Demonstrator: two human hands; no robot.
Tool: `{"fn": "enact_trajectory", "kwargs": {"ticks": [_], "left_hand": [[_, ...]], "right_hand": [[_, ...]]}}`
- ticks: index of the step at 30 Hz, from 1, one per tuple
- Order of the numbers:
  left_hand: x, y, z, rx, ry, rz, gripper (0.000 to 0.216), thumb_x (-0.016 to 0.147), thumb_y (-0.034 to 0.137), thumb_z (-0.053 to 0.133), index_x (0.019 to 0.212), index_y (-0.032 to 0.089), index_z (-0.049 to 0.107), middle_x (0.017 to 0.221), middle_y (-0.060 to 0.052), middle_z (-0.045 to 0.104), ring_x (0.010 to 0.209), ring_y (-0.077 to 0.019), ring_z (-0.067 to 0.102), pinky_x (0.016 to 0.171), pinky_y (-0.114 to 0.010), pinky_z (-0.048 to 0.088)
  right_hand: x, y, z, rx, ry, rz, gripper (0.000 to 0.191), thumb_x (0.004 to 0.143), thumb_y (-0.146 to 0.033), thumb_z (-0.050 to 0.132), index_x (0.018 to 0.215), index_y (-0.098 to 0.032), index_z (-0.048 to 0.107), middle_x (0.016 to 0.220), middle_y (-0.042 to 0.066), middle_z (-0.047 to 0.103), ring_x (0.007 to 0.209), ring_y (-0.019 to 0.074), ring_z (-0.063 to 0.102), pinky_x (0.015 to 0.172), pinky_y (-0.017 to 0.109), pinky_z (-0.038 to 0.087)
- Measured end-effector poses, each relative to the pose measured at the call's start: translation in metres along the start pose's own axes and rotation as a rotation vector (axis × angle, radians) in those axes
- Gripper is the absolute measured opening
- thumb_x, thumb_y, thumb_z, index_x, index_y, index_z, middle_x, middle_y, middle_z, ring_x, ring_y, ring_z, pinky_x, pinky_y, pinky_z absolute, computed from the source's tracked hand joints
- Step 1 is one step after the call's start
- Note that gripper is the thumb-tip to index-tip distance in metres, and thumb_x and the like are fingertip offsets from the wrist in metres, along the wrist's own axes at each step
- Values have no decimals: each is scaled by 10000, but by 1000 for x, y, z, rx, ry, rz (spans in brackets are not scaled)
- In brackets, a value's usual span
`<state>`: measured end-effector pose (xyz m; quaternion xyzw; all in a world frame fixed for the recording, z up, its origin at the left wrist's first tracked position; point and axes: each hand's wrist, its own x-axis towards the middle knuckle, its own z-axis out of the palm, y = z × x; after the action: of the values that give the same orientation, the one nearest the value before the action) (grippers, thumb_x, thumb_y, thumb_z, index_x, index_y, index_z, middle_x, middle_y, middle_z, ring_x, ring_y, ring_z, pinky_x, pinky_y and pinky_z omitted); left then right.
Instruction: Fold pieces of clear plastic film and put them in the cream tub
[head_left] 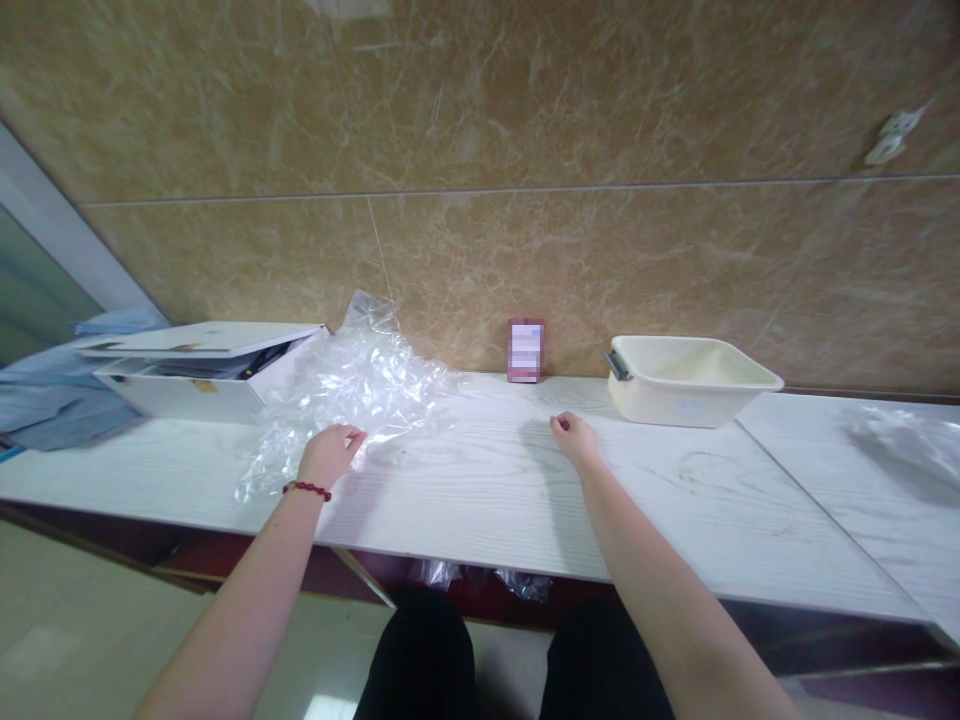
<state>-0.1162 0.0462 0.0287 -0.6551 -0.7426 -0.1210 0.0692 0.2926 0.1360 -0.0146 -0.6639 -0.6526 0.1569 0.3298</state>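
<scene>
My left hand (331, 453), with a red beaded bracelet (307, 490) at the wrist, is held at the near right side of a heap of crumpled clear plastic bags (352, 370). Its fingers are curled in toward the thumb and no object shows between them. Whether it touches the plastic I cannot tell. Further right, my right hand (576, 437) is loosely closed with nothing visible in it. It is in front of a small dark-red framed card (526, 351) leaning on the wall, its face blurred. Beside that hand, to the right, stands a cream plastic bin (690, 385) with a grey handle clip.
On the left of the white wood-grain tabletop (465, 490) sits a white box (202, 375) with its lid ajar, beside folded blue cloth (67, 385). More clear plastic (915, 440) lies at the far right. A marbled wall (465, 260) rises behind; open shelves lie below.
</scene>
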Motion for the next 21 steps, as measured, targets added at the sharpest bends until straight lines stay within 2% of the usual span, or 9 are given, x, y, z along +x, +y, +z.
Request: {"fn": "enact_trajectory", "kwargs": {"ticks": [5, 9, 12, 16, 18, 19, 21], "left_hand": [[2, 26, -27, -245, -43, -5, 360, 713, 482, 393, 722, 185, 594, 750, -41, 634, 722, -188, 559, 640, -256, 392], [2, 54, -44, -363, -77, 5, 348, 682, 511, 427, 679, 194, 572, 653, -4, 612, 625, -159, 541, 566, -236, 373], [0, 79, -54, -484, -110, 28, 318, 680, 489, 447, 645, 183, 527, 538, 17, 548, 504, -124, 490, 488, -226, 339], [-5, 117, -65, -772, -225, 25, 272, 690, 437, 459, 631, 172, 473, 433, 51, 449, 404, -89, 418, 437, -212, 310], [-8, 134, -71, -870, -270, 26, 253, 689, 414, 473, 637, 166, 469, 422, 59, 428, 393, -81, 401, 431, -208, 304], [-9, 142, -73, -901, -304, 34, 252, 686, 410, 481, 642, 162, 472, 418, 61, 420, 388, -77, 392, 426, -207, 299], [-9, 154, -78, -936, -376, 65, 266, 679, 417, 497, 645, 153, 483, 411, 64, 407, 381, -72, 378, 425, -208, 295]], "right_hand": [[-1, -2, 1, -18, 36, -23, 213, 745, -336, 395, 642, -198, 519, 668, 19, 579, 619, 124, 501, 564, 211, 337], [-11, -15, 3, -21, 75, -241, 155, 739, -270, 417, 655, -189, 518, 698, 33, 575, 700, 143, 510, 686, 245, 369], [-30, -39, 1, 55, 106, -495, 113, 724, -249, 458, 776, -181, 531, 782, 48, 573, 797, 170, 503, 782, 307, 368], [-69, -84, -8, 182, 93, -758, 392, 676, -302, 551, 1041, -188, 464, 1026, 92, 515, 1006, 214, 433, 871, 385, 349], [-84, -104, -16, 223, 69, -797, 568, 647, -327, 588, 1158, -194, 381, 1173, 101, 429, 1097, 219, 371, 904, 390, 337], [-89, -112, -21, 236, 62, -798, 572, 647, -332, 590, 1165, -208, 380, 1209, 93, 401, 1117, 218, 356, 902, 386, 346], [-92, -123, -31, 256, 15, -786, 381, 694, -306, 545, 1062, -233, 476, 1172, 65, 450, 1067, 195, 418, 846, 349, 400]]}}
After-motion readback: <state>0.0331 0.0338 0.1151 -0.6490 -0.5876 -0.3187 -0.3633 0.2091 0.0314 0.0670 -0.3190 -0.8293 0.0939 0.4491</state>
